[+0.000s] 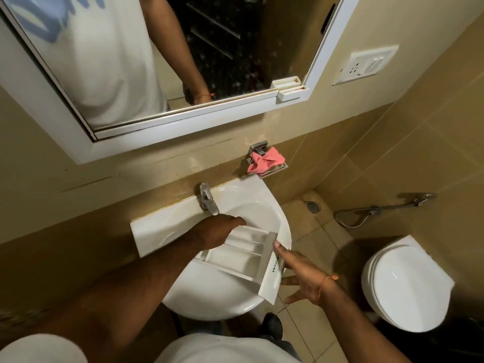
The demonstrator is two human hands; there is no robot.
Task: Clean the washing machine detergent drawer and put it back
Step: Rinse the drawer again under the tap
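The detergent drawer (pixel 241 255) is held over the white sink (pixel 251 203), its open compartments facing up and its front panel turned toward the right rim of the basin. The far end of the drawer is covered by the left hand (pixel 222 229), which is curled down over it just below the tap (pixel 208 199); whether the fingers are actually closed around the plastic cannot be told, since they are hidden behind the hand. The front panel is supported by the right hand (pixel 301 273), which is spread wide, with one finger laid along the panel's upper edge and the others splayed under and beside it. A pink cloth (pixel 265 159) is seen bunched on a metal rack on the wall above the sink, well apart from the drawer. A toilet (pixel 403 281) with its lid down stands to the right.
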